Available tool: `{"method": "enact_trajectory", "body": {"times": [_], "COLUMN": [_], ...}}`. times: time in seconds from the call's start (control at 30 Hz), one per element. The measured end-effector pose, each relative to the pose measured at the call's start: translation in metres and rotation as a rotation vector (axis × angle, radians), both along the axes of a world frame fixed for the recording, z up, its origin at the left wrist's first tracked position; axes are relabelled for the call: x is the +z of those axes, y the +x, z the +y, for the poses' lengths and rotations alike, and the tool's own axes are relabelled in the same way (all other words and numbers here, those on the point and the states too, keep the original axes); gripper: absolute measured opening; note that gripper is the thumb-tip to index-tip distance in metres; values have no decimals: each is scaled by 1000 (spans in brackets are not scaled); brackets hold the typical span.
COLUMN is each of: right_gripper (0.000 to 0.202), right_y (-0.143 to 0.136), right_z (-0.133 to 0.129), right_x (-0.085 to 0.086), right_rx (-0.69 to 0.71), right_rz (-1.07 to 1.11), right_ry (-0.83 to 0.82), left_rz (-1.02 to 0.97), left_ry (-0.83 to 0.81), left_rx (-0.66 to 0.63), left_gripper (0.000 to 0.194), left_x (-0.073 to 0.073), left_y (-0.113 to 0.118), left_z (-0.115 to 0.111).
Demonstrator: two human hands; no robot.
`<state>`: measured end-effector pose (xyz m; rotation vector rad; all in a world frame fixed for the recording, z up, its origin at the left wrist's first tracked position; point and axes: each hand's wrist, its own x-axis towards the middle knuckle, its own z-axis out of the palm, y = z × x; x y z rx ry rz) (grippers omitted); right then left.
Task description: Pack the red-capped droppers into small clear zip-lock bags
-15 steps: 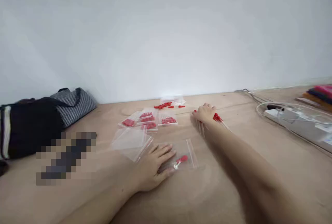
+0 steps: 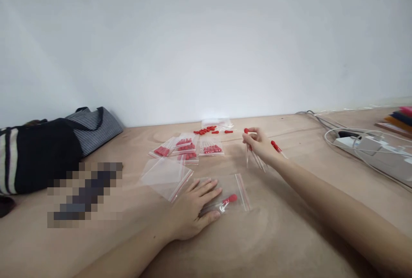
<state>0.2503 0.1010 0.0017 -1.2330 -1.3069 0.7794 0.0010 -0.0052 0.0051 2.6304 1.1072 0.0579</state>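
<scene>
Red-bulbed droppers [image 2: 246, 131] now lifted, pinched by part-closed right hand [image 2: 258, 142], 1 o'clock; bag [image 2: 234, 184] pinned under open left hand [image 2: 192, 210].

Pale, plain wall [image 2: 206, 46] — wood-toned tabletop [image 2: 315, 140] against it.

No text, label, brand, number or sign could be read anywhere (neither on the clear bags [image 2: 163, 175] nor on the white casing [image 2: 373, 151] at the right, and the dark item [image 2: 88, 192] at the left was pixelated over).
</scene>
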Motion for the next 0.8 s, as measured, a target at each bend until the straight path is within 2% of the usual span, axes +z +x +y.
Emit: {"method": "enact_trajectory", "body": {"times": [0.1, 0.17, 0.27, 0.43, 0.57, 0.67, 0.8], "right_gripper": [51, 47, 40, 42, 40, 33, 24], "right_y": [12, 19, 21, 6, -5, -7, -12], "right_z": [-37, -54, -66, -72, -81, -85, -88], "right_x": [-15, -26, -37, -36, -34, -38, -43], "right_rx": [83, 77, 63, 67, 166, 269, 330], "right_rz": [127, 173, 223, 329, 399, 266, 14], "right_ry": [13, 0, -50, -118, -187, -193, -135], "left_rz": [14, 6, -11, -13, -33, -48, -43], "left_ry": [5, 10, 14, 12, 21, 34, 42], "left_rx": [4, 1, 5, 10, 18, 43, 55], "left_gripper": [49, 49, 48, 48, 50, 55, 57], "left_x": [1, 0, -1, -1, -1, -1, -1], "left_y": [0, 0, -1, -1, -2, -1, 0], "left_z": [-1, 0, 1, 2, 0, -1, -2]}}
